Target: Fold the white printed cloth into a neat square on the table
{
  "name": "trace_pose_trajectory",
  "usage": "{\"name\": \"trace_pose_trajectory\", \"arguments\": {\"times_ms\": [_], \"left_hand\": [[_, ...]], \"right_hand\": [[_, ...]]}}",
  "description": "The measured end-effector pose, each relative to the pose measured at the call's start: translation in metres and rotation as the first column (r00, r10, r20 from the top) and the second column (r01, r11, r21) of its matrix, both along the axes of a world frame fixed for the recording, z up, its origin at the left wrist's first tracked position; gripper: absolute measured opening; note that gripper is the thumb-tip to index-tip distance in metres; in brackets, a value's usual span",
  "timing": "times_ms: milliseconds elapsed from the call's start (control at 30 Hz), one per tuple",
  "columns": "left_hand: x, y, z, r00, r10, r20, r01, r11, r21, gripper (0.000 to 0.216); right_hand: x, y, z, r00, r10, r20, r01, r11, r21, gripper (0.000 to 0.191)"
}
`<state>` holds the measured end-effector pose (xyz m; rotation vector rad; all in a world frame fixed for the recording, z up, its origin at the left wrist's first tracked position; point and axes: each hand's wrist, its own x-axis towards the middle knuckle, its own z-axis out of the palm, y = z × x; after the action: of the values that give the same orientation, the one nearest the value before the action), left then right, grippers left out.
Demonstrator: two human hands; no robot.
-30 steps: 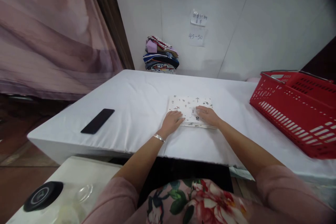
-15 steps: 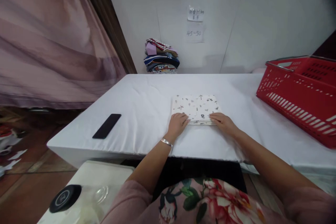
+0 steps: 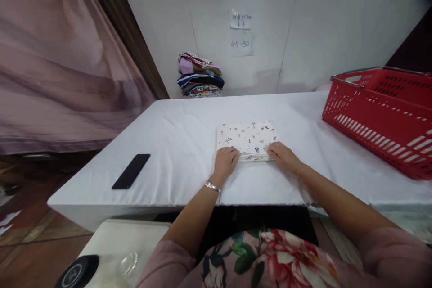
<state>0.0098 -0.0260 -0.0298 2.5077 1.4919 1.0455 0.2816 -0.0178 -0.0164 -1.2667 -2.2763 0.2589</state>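
A white cloth (image 3: 248, 137) with small dark printed motifs lies folded into a flat rectangle, its layers showing along the near edge. My left hand (image 3: 226, 161) grips the near left corner, fingers bent over the top and thumb at the front edge. At the near right corner, my right hand (image 3: 282, 156) holds the cloth with curled fingers. Both hands rest low against the white-covered table (image 3: 182, 144). The undersides of the fingers are hidden.
A black phone (image 3: 131, 171) lies on the left of the table. On the right stands a red plastic basket (image 3: 378, 121). Stacked folded fabrics (image 3: 200, 76) sit by the wall beyond the far edge. A white surface holding a round black object (image 3: 78, 272) is at lower left.
The view has turned slightly, so the table and its contents appear shifted left. My right fingers look a little more curled at the cloth's corner. The cloth stays folded in place.
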Motion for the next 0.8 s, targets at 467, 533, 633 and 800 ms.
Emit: {"name": "trace_pose_trajectory", "arguments": {"times_ms": [467,533,633,800], "left_hand": [[0.0,-0.003,0.001,0.997,-0.04,-0.063,0.041,0.999,0.011,0.018],[0.0,-0.003,0.001,0.997,-0.042,-0.066,0.043,0.999,0.013,0.019],[0.0,-0.002,0.0,0.996,-0.044,-0.079,0.045,0.999,0.013,0.019],[-0.001,-0.001,-0.003,0.997,-0.044,-0.069,0.046,0.999,0.021,0.018]], "right_hand": [[0.0,0.005,0.003,1.0,0.009,0.002,-0.009,1.0,0.008,0.023],[0.002,0.002,0.003,1.0,0.015,0.006,-0.015,0.999,0.04,0.023],[0.007,-0.001,0.0,0.995,0.083,0.062,-0.086,0.994,0.062,0.023],[0.015,0.004,-0.009,0.993,0.12,0.02,-0.121,0.992,0.034,0.021]]}}
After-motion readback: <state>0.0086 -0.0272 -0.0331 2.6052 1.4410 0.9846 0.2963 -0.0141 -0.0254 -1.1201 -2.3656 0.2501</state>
